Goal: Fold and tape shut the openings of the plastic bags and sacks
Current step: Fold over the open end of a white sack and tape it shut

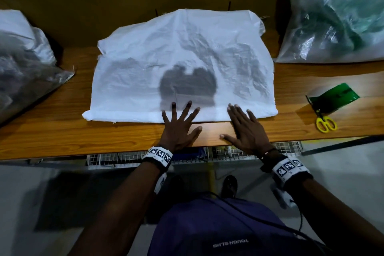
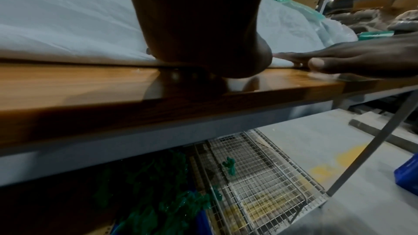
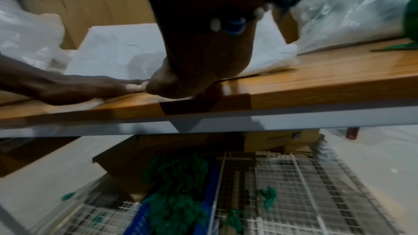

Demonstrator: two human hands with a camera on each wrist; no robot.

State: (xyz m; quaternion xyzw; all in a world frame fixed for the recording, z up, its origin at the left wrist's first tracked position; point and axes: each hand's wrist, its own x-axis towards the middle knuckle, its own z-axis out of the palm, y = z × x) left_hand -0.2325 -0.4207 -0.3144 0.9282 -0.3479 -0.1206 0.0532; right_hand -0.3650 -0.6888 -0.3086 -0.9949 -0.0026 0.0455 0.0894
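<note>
White woven sack point(image 1: 182, 64) lies lengthwise along the tabletop's point(image 1: 62, 129) near edge, both flat, spread hands, left hand point(image 1: 178, 129) and right hand point(image 1: 245, 129), pressing its folded hem.

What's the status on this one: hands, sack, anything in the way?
Both hands open: left hand and right hand pressed flat on the near edge of the white sack. No tape on it visible. Scissors to the right, clear of the sack.

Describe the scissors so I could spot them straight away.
Start at the long wooden table and go past the big white sack under both hands to its right end. There, near the front edge, lie the scissors, partly on a piece of green plastic. Their bright yellow handles are the only yellow on the tabletop.
</note>
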